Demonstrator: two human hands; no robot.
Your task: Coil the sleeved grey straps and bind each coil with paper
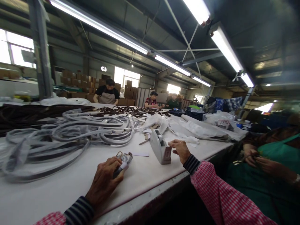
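My left hand [105, 179] lies on the white table, its fingers wrapped round a small grey bundle in clear plastic [125, 161]. A shiny metal piece and a thin tan loop show at the bundle's far end; most of the rest is hidden under my fingers. To its right stands a grey tape dispenser [160, 150]. My right hand [181, 150] is at the dispenser's cutting edge, thumb and forefinger pinched together at the tape's end. The tape itself is hard to see. A white paper strip [140, 154] lies between the bundle and the dispenser.
Long grey straps in clear plastic [93, 131] lie coiled across the table's left, with dark brown straps [42, 114] behind. Plastic sheets [199, 128] spread beyond the dispenser. A co-worker in a green apron [276, 165] sits close on the right; other people work across the table.
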